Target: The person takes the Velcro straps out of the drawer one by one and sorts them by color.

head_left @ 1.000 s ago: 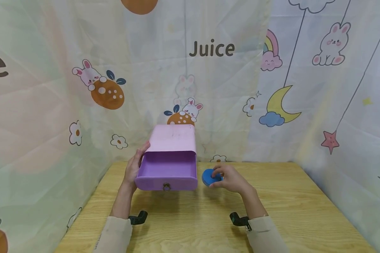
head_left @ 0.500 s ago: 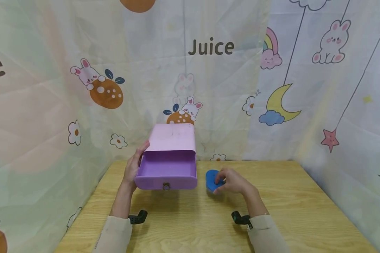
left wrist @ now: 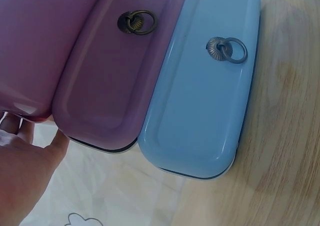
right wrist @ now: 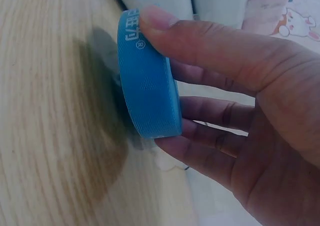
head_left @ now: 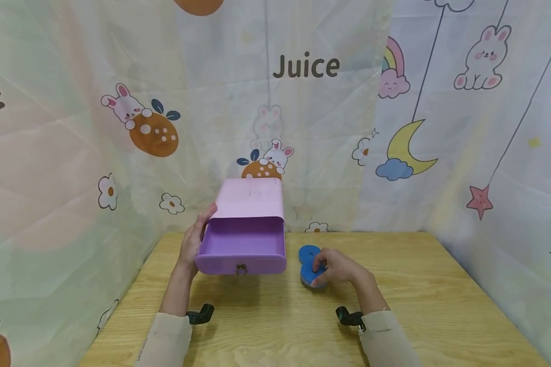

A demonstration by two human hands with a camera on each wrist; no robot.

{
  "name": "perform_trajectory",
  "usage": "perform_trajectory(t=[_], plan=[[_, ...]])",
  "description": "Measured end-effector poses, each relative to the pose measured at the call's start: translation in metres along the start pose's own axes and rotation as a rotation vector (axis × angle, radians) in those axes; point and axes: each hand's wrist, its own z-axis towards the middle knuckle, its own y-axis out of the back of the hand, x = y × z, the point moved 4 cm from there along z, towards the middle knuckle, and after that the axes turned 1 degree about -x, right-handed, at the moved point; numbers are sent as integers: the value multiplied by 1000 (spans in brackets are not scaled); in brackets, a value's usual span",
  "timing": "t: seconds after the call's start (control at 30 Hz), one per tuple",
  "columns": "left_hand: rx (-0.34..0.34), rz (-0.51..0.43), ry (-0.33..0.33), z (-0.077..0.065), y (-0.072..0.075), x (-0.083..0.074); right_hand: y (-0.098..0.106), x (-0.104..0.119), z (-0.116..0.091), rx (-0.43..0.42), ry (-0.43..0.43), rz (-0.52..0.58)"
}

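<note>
A small drawer cabinet [head_left: 252,199] with a pink top has its purple top drawer [head_left: 220,264] pulled out; its inside looks empty. My left hand [head_left: 193,244] rests along the cabinet's left side, fingers stretched toward the back. Lower drawers, one purple [left wrist: 105,85] and one light blue [left wrist: 200,95], sit pushed in and show in the left wrist view. Right of the cabinet, my right hand [head_left: 342,266] pinches a blue figure-eight-shaped thing [head_left: 308,275] between thumb and fingers, close over the table. White print marks its blue edge [right wrist: 145,85] in the right wrist view.
The pale wooden table [head_left: 422,295] runs back to a printed cloth backdrop [head_left: 321,153], which also closes off both sides. Ring pulls hang on the drawer fronts. Dark wrist mounts [head_left: 349,317] sit near both sleeve cuffs.
The blue thing, held in my right hand, has shifted slightly toward the front and turned, so its figure-eight outline shows. The left hand and the cabinet stay in place.
</note>
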Motion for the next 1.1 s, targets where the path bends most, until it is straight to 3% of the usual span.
perform_trajectory(t=[0.47, 1.1], plan=[[2, 2, 3, 0, 0, 0, -5, -4, 2, 44, -32, -39], [-4, -2, 17, 1, 0, 0, -9, -2, 3, -5, -128, -124]])
